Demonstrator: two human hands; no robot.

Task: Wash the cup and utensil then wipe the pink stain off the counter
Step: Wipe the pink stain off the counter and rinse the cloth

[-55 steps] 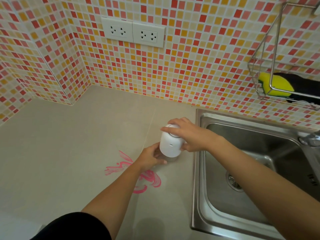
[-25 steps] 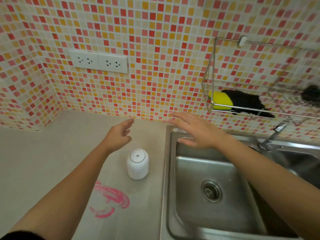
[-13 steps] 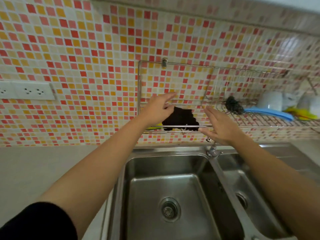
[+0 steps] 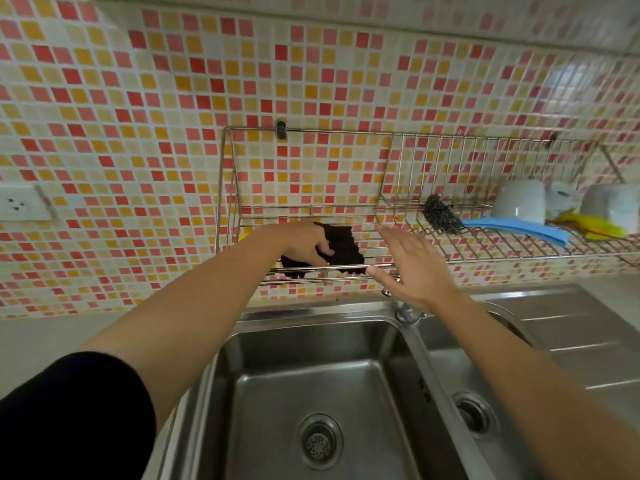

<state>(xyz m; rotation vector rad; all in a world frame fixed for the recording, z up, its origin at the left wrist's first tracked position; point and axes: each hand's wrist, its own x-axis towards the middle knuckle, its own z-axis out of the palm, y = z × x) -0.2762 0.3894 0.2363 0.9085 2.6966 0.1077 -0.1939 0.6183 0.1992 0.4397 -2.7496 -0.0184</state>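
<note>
My left hand (image 4: 303, 244) reaches into the left end of the wall-mounted wire rack (image 4: 311, 131) and closes on a black cloth (image 4: 344, 249) lying there, with the thumb on top of it. My right hand (image 4: 412, 268) hovers open, fingers spread, just right of the cloth at the rack's front rail. Two white cups (image 4: 519, 202) stand upside down at the rack's right end, beside a blue utensil (image 4: 519, 230). The pink stain and the white cup on the counter are out of view.
A double steel sink (image 4: 311, 375) lies below my arms, with the tap (image 4: 408, 313) under my right hand. A steel scourer (image 4: 440, 214) and a yellow item (image 4: 595, 227) sit in the rack. A wall socket (image 4: 20, 202) is at the far left.
My view has swung right, from the counter, stain and white cup to the sink and rack. Both hands let go of the cup and rose; my left hand has now gripped the black cloth.
</note>
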